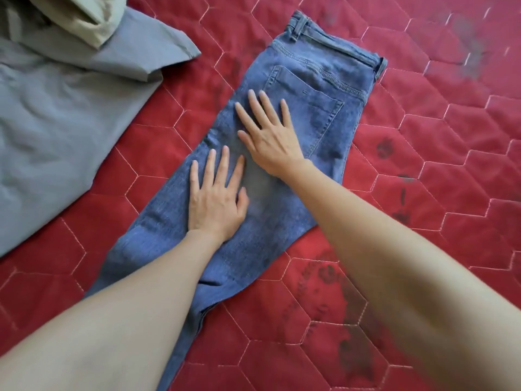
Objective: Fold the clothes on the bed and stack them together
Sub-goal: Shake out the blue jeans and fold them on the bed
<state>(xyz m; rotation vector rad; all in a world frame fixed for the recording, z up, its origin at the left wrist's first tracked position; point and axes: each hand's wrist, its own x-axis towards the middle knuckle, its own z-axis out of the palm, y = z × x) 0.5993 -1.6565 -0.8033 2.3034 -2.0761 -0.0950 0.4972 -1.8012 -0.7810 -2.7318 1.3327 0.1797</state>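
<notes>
While both palms lie flat on the blue jeans (296, 114), the step in hand looks like smoothing the denim before the next fold. The left hand (215, 198) presses the thigh part with fingers straight and slightly spread; the right hand (270, 136) rests just beyond it and a little to its right, fingers also straight, fingertips near the edge of the back pocket (304, 105). Neither hand grips anything.

The jeans appear already folded lengthwise, one leg over the other, waistband (338, 40) at the far end beyond the right hand and the legs running back under the forearms toward the person, out of view at the bottom. To do this well, I judge the hands should sweep outward from the middle, pushing wrinkles toward the edges, and the seams should be lined up before folding across. Denim is stiff and should hold a crease readily.

Well to the left of the left hand lies a grey garment (64, 114), loosely spread and not yet folded, with a beige garment (90, 15) partly on top of it at the far left. Both sit apart from the jeans on the red quilted bedspread (423, 165), so nothing crowds the fold. The person's own forearms cover the lower legs of the jeans, which may hide creases there.
</notes>
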